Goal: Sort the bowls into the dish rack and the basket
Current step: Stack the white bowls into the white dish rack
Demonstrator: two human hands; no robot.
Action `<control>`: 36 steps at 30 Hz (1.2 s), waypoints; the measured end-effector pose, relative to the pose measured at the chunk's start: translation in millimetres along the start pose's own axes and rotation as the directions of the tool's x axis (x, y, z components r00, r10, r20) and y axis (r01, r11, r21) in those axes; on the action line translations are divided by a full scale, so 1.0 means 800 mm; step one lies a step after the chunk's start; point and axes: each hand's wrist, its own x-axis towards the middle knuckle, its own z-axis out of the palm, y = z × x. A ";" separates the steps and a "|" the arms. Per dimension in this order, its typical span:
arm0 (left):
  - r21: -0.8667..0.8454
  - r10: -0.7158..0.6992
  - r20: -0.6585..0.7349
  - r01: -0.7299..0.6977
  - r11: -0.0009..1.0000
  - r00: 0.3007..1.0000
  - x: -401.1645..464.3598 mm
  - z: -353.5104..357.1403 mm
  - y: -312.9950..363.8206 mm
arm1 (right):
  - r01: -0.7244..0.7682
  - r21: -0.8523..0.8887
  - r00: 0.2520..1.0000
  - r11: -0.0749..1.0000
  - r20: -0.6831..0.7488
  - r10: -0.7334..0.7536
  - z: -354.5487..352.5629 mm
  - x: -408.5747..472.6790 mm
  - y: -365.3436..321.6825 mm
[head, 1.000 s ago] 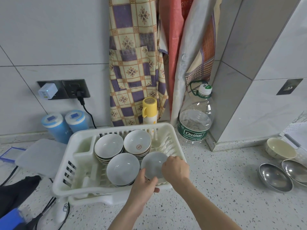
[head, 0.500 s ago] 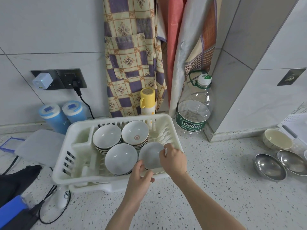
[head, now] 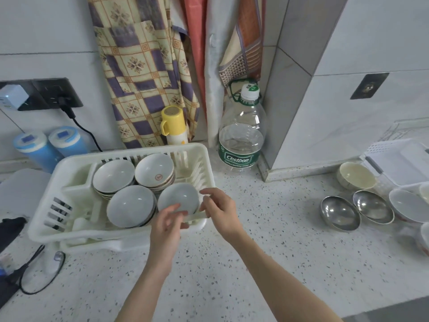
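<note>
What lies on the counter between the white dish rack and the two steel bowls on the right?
In the head view, only bare speckled counter lies between the dish rack and the steel bowls; the right hand and its forearm cross the rack's end.

A white dish rack (head: 130, 231) holding pale grey bowls (head: 178, 197) is seen; steel bowls (head: 340, 216) are set on a white black-speckled counter (head: 267, 252) right of the right hand (head: 220, 210).

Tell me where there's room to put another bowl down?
Free: speckled counter between the dish rack and the steel bowls, and in front of them. Crowded: the rack's four bowl stacks and the far right.
</note>
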 end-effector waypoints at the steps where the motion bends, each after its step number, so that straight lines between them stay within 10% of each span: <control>1: -0.011 0.014 -0.029 -0.014 1.000 0.999 -0.004 0.008 -0.001 | -0.021 0.032 0.999 0.999 0.033 0.020 -0.014 -0.006 0.002; 8: -0.112 -0.043 -0.155 0.026 0.993 0.987 -0.047 0.112 -0.017 | -0.220 0.015 0.973 0.975 0.081 0.218 -0.148 -0.051 0.039; 18: 0.063 -0.285 0.124 0.279 0.958 0.951 -0.118 0.255 -0.058 | -0.367 0.195 0.894 0.910 -0.195 0.402 -0.297 -0.104 0.066; 36: 0.408 -0.394 0.510 0.188 0.893 0.764 -0.177 0.439 -0.073 | -0.181 0.412 0.698 0.893 -0.586 0.412 -0.494 -0.142 0.079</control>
